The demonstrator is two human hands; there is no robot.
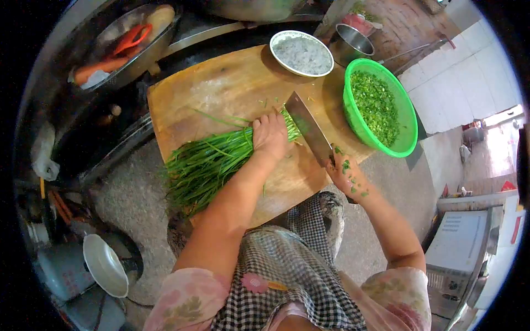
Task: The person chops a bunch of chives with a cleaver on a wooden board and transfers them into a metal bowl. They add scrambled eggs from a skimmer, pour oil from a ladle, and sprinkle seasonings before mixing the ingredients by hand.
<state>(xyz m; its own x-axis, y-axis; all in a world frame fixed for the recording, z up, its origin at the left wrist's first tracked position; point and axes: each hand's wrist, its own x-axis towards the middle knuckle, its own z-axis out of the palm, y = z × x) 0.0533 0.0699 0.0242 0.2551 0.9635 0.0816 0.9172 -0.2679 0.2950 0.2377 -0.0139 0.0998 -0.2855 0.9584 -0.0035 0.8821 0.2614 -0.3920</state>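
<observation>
Left hand [270, 135] pressed on garlic chives [221, 155], center-left of frame, fingers kinda curled. Right hand [343, 174] gripping cleaver [310, 131], right of center, green bits [345, 165] stuck on. Wooden cutting board [204, 91], gray floor [132, 215] lower left, white tiles [466, 83] upper right.

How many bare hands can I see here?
2: the left hand holds down a bundle of long green stalks; the green-flecked right hand grips a broad steel cleaver. Some fingers are hidden, but no further hand shows.
</observation>
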